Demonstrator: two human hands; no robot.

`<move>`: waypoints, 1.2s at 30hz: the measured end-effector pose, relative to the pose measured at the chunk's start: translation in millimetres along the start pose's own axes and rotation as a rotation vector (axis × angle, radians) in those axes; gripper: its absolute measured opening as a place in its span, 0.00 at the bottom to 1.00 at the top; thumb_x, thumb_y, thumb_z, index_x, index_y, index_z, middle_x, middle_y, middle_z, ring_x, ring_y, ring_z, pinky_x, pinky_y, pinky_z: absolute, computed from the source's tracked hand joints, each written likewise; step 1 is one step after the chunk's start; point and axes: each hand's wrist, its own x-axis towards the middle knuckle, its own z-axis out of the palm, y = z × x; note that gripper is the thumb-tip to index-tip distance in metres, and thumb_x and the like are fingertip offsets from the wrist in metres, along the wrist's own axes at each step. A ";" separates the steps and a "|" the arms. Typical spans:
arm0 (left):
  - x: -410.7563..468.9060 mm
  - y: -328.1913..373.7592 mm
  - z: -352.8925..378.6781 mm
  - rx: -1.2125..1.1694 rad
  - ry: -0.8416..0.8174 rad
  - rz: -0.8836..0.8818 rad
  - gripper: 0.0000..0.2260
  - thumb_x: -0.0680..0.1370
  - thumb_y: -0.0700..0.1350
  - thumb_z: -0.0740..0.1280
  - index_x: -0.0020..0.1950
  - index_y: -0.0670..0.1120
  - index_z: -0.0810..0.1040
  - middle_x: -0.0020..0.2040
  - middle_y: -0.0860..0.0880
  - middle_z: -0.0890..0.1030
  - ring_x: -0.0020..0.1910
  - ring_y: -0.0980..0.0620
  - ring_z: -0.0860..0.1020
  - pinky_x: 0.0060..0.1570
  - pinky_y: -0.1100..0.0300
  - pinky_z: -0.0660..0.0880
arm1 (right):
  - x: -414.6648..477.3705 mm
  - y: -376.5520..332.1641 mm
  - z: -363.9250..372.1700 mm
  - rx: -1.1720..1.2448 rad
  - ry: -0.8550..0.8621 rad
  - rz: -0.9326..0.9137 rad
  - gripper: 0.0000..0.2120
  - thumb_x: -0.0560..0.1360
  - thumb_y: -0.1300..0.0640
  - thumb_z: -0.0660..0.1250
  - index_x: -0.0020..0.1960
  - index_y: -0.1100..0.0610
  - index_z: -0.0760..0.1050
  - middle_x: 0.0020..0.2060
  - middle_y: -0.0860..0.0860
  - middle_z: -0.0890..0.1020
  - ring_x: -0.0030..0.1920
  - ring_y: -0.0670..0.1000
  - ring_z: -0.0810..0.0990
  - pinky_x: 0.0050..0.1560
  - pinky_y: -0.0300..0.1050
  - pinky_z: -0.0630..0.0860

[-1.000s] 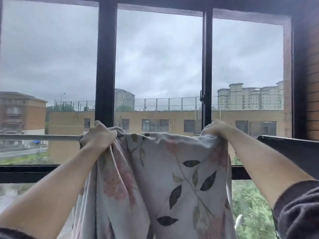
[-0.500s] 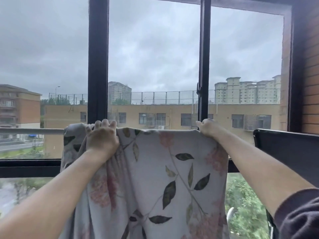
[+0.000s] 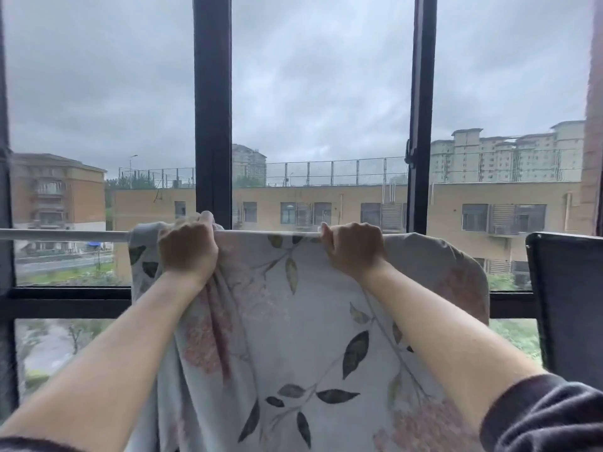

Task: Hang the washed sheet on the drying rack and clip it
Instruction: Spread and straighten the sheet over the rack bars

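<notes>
The soft, leaf-printed sheet (image 3: 303,321) draped in folds over a thin white rod (image 3: 62,235); both hands, left (image 3: 187,247) and right (image 3: 354,246), clenched its top edge.

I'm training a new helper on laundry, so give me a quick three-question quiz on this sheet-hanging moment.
1. True or false: the left hand and the right hand both grip the floral sheet along its top.
2. The sheet is draped over: A) the white rod, B) a wire hanger, C) a rope.
3. Fill in: the number of clips visible on the sheet is ____.
Key: 1 true; 2 A; 3 zero.
</notes>
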 end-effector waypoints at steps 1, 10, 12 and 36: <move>3.0 -9.7 0.7 -0.009 0.002 -0.018 0.08 0.75 0.35 0.58 0.45 0.42 0.76 0.42 0.40 0.81 0.41 0.40 0.79 0.46 0.47 0.69 | -1.2 3.4 0.5 0.005 0.019 0.006 0.26 0.81 0.45 0.48 0.40 0.55 0.81 0.35 0.55 0.83 0.37 0.58 0.82 0.36 0.44 0.64; -1.6 -46.4 8.2 -0.053 0.019 0.114 0.04 0.73 0.39 0.61 0.45 0.42 0.75 0.41 0.42 0.80 0.40 0.41 0.78 0.48 0.44 0.72 | -2.0 -10.1 5.1 0.081 0.126 -0.025 0.26 0.77 0.42 0.44 0.40 0.53 0.77 0.31 0.52 0.80 0.33 0.57 0.79 0.34 0.42 0.62; -1.6 -50.7 7.0 -0.030 0.013 0.165 0.05 0.73 0.40 0.61 0.45 0.42 0.75 0.40 0.42 0.80 0.39 0.41 0.78 0.46 0.44 0.73 | -3.1 -17.6 3.1 0.130 0.126 -0.144 0.21 0.77 0.42 0.47 0.44 0.54 0.73 0.33 0.49 0.79 0.33 0.53 0.78 0.35 0.42 0.63; -163.1 -97.1 33.8 -0.987 -0.387 -0.330 0.19 0.75 0.59 0.60 0.56 0.47 0.75 0.53 0.47 0.76 0.53 0.44 0.74 0.48 0.53 0.70 | -169.0 -161.8 26.0 0.873 -0.402 0.515 0.19 0.79 0.57 0.59 0.69 0.52 0.65 0.64 0.47 0.71 0.64 0.46 0.69 0.64 0.43 0.68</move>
